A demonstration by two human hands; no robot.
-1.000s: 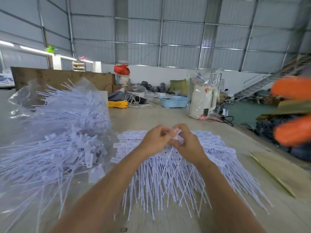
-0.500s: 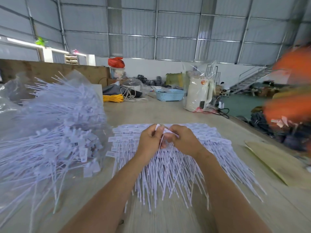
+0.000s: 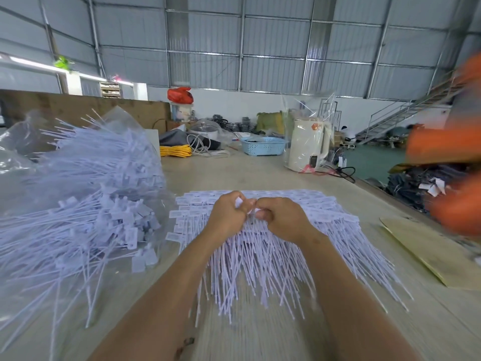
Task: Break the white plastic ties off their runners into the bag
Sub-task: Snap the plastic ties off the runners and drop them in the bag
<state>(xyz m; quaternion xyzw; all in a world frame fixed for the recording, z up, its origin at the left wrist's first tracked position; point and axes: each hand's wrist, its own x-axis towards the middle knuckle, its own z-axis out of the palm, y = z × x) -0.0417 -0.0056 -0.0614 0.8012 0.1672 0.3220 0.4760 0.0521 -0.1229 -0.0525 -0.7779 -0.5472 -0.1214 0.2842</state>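
Observation:
A fan of white plastic ties on their runners lies spread on the table in front of me. My left hand and my right hand meet over its far middle, fingers curled, both pinching the same white tie piece between them. To the left, a clear plastic bag holds a big heap of loose white ties, spilling toward the table's near left.
A person in orange sleeves moves at the right edge, blurred. A cardboard sheet lies at the right. Farther back stand a cream kettle in plastic wrap, a blue basket, yellow cable and a wooden board.
My hands stay together over the ties, working the same piece with small shifts. The orange-sleeved person at the right has moved. My view has tilted slightly.

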